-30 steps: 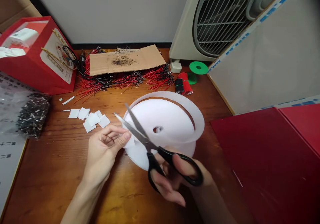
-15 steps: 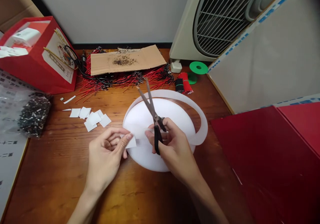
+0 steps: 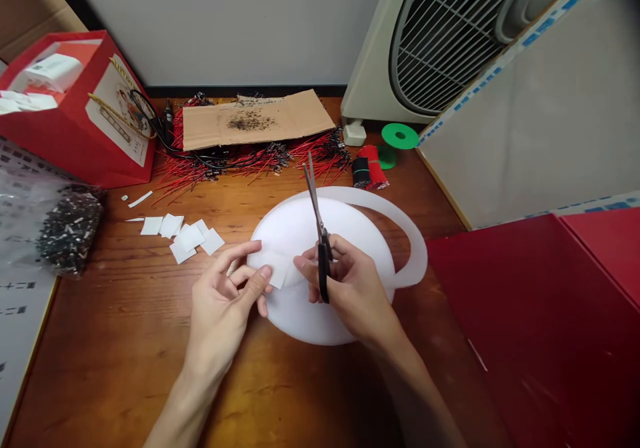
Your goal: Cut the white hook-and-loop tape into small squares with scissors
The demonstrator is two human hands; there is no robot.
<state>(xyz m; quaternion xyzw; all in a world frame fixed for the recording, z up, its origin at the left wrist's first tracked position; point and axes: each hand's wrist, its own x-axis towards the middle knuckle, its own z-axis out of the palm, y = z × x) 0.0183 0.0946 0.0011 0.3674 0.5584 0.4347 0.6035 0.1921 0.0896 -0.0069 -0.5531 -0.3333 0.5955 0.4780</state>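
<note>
Over a large white roll of strip material (image 3: 315, 325), both my hands work close together. My left hand (image 3: 225, 301) pinches a small white square piece (image 3: 278, 272) between thumb and fingers at the roll's left side. In my right hand (image 3: 355, 288) are scissors (image 3: 323, 248) with black handles, blades nearly closed and pointing up and away. A loose loop of the white strip (image 3: 417, 241) curves out to the right of the roll. Several cut white squares (image 3: 190, 237) lie in a loose cluster on the table to the left.
A cardboard sheet (image 3: 300, 118) with dark specks rests on red and black wires (image 3: 320, 155) at the back. Around stand a red paper bag (image 3: 65, 141), a bag of small dark parts (image 3: 70, 228), a green spool (image 3: 400, 136) and a red box (image 3: 530, 315).
The scissors' blades have come nearly together and stand more upright. My left hand has moved slightly right with the white square, and the strip's loop has shifted right.
</note>
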